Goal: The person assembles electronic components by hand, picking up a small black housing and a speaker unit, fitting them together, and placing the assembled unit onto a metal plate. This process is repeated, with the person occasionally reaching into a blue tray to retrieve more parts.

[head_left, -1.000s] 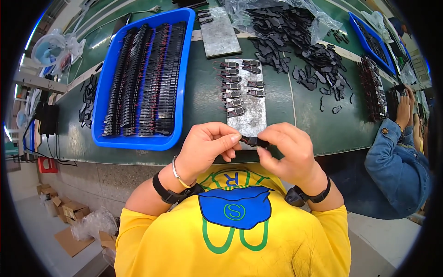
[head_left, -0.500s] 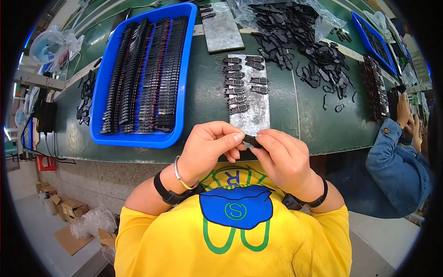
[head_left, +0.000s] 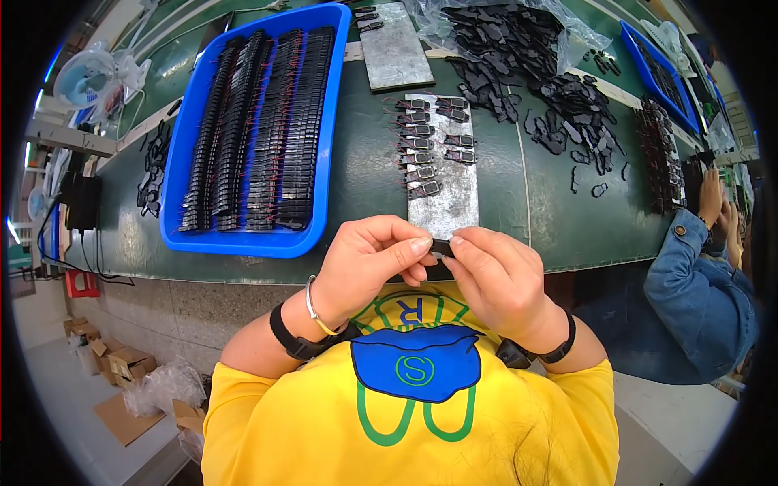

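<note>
Between the fingertips of both hands is a small black piece [head_left: 442,247], mostly covered by the fingers. My left hand [head_left: 377,257] pinches its left end with thumb and forefinger. At its right end, my right hand [head_left: 501,271] does the same. Just beyond the fingers lies a grey metal plate [head_left: 454,212] on the bench. Small black speaker-like parts [head_left: 416,143] with thin reddish wires stand on it in two columns, the left column longer than the right.
A blue tray [head_left: 326,162] packed with rows of black parts stands at the left. Another metal plate [head_left: 397,57] lies farther back. Loose black flat pieces [head_left: 506,49] are heaped at the back right, partly on clear plastic. A co-worker's denim sleeve [head_left: 693,279] is at the right edge.
The black piece has tilted slightly between my fingertips, and less of it shows. Both hands keep their pinch in nearly the same place. The bench has shifted slightly in the view.
</note>
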The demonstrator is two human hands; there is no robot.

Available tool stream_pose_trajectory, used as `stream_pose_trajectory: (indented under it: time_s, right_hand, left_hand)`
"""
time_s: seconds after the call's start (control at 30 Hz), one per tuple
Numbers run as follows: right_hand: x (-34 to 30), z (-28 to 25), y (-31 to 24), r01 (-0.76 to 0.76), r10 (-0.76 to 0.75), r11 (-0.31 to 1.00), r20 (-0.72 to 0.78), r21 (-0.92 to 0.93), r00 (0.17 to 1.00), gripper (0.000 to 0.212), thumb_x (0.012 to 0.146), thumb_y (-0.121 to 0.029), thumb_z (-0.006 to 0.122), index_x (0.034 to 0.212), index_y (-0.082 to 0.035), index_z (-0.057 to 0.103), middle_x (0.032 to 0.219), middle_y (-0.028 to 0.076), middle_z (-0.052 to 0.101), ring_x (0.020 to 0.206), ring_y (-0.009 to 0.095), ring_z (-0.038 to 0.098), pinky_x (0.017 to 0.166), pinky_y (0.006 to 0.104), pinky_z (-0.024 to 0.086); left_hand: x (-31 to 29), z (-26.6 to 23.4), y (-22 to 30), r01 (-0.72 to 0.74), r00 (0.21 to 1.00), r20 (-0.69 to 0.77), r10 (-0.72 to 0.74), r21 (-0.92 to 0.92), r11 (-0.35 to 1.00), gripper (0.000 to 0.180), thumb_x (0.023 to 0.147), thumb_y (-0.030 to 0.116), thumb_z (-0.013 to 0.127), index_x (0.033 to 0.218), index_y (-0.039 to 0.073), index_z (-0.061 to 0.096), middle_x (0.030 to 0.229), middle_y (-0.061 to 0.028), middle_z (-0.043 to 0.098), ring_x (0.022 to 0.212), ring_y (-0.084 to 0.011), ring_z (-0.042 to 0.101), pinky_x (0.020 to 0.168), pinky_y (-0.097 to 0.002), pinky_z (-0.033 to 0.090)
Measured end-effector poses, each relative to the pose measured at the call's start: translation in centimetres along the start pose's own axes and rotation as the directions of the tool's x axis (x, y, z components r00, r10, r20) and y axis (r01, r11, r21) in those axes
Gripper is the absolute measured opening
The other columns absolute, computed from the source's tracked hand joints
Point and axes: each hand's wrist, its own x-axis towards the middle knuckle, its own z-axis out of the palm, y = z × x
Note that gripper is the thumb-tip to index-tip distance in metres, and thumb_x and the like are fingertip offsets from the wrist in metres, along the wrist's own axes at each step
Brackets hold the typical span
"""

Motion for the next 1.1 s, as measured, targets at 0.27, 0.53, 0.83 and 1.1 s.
stream_pose_trajectory:
  time_s: [0.27, 0.53, 0.83, 1.1]
  right_hand:
    - [-0.1, 0.4, 0.2, 0.064, -0.064, 0.998, -0.024, -0.008, 0.998, 0.029, 0.066, 0.004, 0.075, 0.092, 0.004, 0.063, 0.087, 0.016, 0.064, 0.069, 0.03, 0.065, 0.058, 0.0331, 0.054]
    - [0.0, -0.8, 1.0, -0.41, 0.363, 0.731, 0.198, 0.545, 0.91, 0.028, 0.073, -0.002, 0.076, 0.099, 0.003, 0.065, 0.086, 0.013, 0.065, 0.07, 0.021, 0.065, 0.06, 0.0283, 0.052]
    - [-0.9, 0.0, 1.8, -0.337, 0.255, 0.706, 0.221, 0.623, 0.941, 0.023, 0.077, -0.006, 0.075, 0.097, 0.002, 0.067, 0.081, 0.011, 0.068, 0.067, 0.018, 0.065, 0.06, 0.0266, 0.05]
    - [-1.2, 0.4, 2.1, -0.228, 0.207, 0.762, 0.106, 0.606, 0.973, 0.016, 0.077, -0.006, 0.074, 0.089, 0.001, 0.067, 0.076, 0.011, 0.068, 0.062, 0.022, 0.065, 0.055, 0.0282, 0.049]
  left_hand:
    - [-0.5, 0.8, -0.4, -0.221, 0.971, -0.025, 0.236, 0.266, 0.938, 0.015, 0.082, -0.004, 0.069, 0.096, -0.002, 0.064, 0.083, -0.0055, 0.067, 0.069, -0.0088, 0.063, 0.063, -0.0204, 0.052]
    - [-0.6, -0.5, -0.5, -0.466, 0.881, 0.144, 0.45, 0.428, 0.775, 0.014, 0.083, -0.004, 0.068, 0.096, -0.005, 0.063, 0.089, -0.0089, 0.065, 0.073, -0.0113, 0.064, 0.065, -0.0209, 0.051]
    - [-0.3, -0.6, -0.6, -0.542, 0.839, 0.232, 0.492, 0.441, 0.716, 0.013, 0.083, -0.004, 0.067, 0.095, -0.004, 0.063, 0.088, -0.0111, 0.064, 0.072, -0.0134, 0.064, 0.064, -0.0221, 0.051]
    - [0.2, -0.5, -0.1, -0.629, 0.771, 0.351, 0.532, 0.55, 0.549, 0.013, 0.082, -0.001, 0.07, 0.093, -0.003, 0.064, 0.081, -0.0109, 0.065, 0.068, -0.0151, 0.063, 0.06, -0.0234, 0.049]
